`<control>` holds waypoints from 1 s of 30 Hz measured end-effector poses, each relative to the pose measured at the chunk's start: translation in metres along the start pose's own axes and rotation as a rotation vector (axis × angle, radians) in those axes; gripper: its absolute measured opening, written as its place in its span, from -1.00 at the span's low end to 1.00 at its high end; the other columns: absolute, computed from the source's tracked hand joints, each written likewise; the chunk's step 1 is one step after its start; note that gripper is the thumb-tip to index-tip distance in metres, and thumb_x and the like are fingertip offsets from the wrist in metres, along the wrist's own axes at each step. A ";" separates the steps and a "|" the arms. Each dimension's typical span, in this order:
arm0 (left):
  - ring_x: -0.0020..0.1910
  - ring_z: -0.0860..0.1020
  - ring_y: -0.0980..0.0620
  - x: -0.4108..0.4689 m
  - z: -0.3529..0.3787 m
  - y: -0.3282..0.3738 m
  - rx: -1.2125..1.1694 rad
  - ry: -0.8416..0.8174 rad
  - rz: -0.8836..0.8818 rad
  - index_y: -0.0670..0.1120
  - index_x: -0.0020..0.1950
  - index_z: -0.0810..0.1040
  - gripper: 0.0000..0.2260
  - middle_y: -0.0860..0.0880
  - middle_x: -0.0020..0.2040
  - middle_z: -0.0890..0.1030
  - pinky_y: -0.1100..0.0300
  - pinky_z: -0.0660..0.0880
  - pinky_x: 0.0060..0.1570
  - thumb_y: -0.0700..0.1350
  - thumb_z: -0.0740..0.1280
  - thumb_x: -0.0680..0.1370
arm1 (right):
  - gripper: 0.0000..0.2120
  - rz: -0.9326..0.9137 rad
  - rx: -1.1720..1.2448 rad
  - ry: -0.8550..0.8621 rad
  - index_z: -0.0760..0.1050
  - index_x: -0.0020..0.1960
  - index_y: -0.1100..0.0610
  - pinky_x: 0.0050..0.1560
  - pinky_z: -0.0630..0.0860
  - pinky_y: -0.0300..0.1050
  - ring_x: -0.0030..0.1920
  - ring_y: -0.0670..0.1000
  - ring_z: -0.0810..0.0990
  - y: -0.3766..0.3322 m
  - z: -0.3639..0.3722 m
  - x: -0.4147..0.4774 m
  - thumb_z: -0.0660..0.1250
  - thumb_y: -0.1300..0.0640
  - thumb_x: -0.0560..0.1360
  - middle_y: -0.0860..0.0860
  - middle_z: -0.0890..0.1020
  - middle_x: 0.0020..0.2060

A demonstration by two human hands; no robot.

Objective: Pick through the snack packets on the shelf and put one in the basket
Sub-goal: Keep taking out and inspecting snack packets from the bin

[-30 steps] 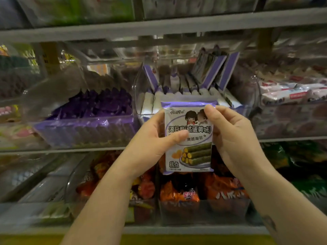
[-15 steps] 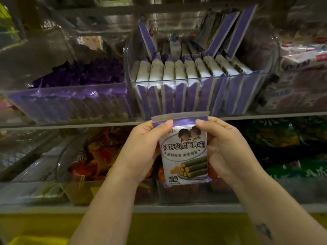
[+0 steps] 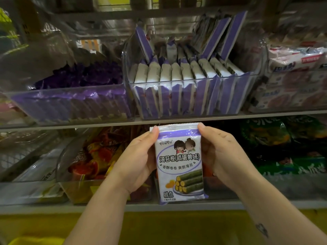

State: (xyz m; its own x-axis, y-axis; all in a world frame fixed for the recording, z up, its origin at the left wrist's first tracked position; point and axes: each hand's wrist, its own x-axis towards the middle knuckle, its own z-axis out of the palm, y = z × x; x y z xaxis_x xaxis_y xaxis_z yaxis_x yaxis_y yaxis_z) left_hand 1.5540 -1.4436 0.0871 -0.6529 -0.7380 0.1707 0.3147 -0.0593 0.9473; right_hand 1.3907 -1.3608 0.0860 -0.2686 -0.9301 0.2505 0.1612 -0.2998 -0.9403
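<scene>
While upright, packet (image 3: 179,161) between both hands (image 3: 136,161) (image 3: 223,156)

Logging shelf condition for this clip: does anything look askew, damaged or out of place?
In the clear bin of purple-and-white packets, the front row stands neatly, but a few back packets stick up and lean at angles. The held packet, gripped by the left hand and right hand, looks intact.
</scene>
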 end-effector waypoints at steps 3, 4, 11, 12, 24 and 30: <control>0.08 0.66 -0.09 0.000 -0.001 0.000 -0.005 0.042 0.012 -0.10 0.09 0.68 -0.62 -0.16 0.08 0.69 0.01 0.61 0.03 0.10 0.22 0.48 | -0.65 0.136 -0.164 -0.290 0.61 0.17 0.09 0.09 0.61 0.06 0.15 0.11 0.65 -0.007 -0.012 -0.005 0.37 -0.08 0.48 0.11 0.68 0.11; 0.07 0.67 -0.10 0.000 -0.001 -0.001 -0.006 0.045 0.007 -0.09 0.07 0.68 -0.62 -0.16 0.07 0.70 0.01 0.61 0.03 0.10 0.23 0.47 | -0.64 0.194 -0.188 -0.355 0.58 0.21 0.10 0.09 0.61 0.07 0.17 0.12 0.64 -0.009 -0.016 -0.006 0.38 -0.02 0.47 0.12 0.67 0.14; 0.22 0.60 -0.11 -0.006 -0.009 -0.005 0.010 -0.224 -0.261 0.07 0.24 0.62 -0.59 -0.10 0.24 0.63 -0.08 0.60 0.09 0.17 0.14 0.53 | -0.58 0.420 -0.176 -0.434 0.40 0.33 0.06 -0.02 0.63 0.18 0.19 0.20 0.61 -0.012 -0.026 -0.013 0.25 -0.06 0.52 0.13 0.64 0.18; 0.24 0.58 -0.14 -0.007 -0.010 -0.007 0.006 -0.278 -0.305 0.04 0.30 0.57 -0.59 -0.11 0.27 0.61 -0.13 0.57 0.13 0.14 0.15 0.55 | -0.58 0.430 -0.160 -0.429 0.40 0.33 0.03 -0.10 0.65 0.15 0.17 0.20 0.62 -0.013 -0.027 -0.014 0.23 -0.07 0.51 0.12 0.64 0.18; 0.21 0.60 -0.15 -0.009 -0.018 -0.018 -0.040 -0.373 -0.432 0.05 0.45 0.37 -0.54 -0.11 0.31 0.58 -0.09 0.57 0.04 0.13 0.15 0.56 | -0.52 0.500 -0.012 -0.422 0.35 0.39 0.06 -0.36 0.60 -0.14 -0.07 0.07 0.70 -0.002 -0.032 -0.009 0.19 -0.11 0.53 0.18 0.62 0.20; 0.05 0.68 -0.06 -0.009 -0.007 -0.023 0.266 -0.120 -0.224 0.08 0.29 0.44 -0.67 -0.02 0.09 0.69 -0.02 0.66 -0.14 0.10 0.28 0.55 | -0.56 0.403 -0.177 -0.304 0.39 0.29 0.10 -0.21 0.65 0.01 -0.03 0.05 0.70 -0.007 -0.031 -0.013 0.21 -0.10 0.48 0.11 0.67 0.10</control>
State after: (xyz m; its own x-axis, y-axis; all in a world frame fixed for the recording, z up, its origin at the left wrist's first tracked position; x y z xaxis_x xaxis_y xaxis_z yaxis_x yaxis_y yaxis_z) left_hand 1.5575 -1.4399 0.0617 -0.7664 -0.6415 -0.0335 -0.0252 -0.0221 0.9994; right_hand 1.3639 -1.3397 0.0819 0.0727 -0.9915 -0.1082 0.0253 0.1102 -0.9936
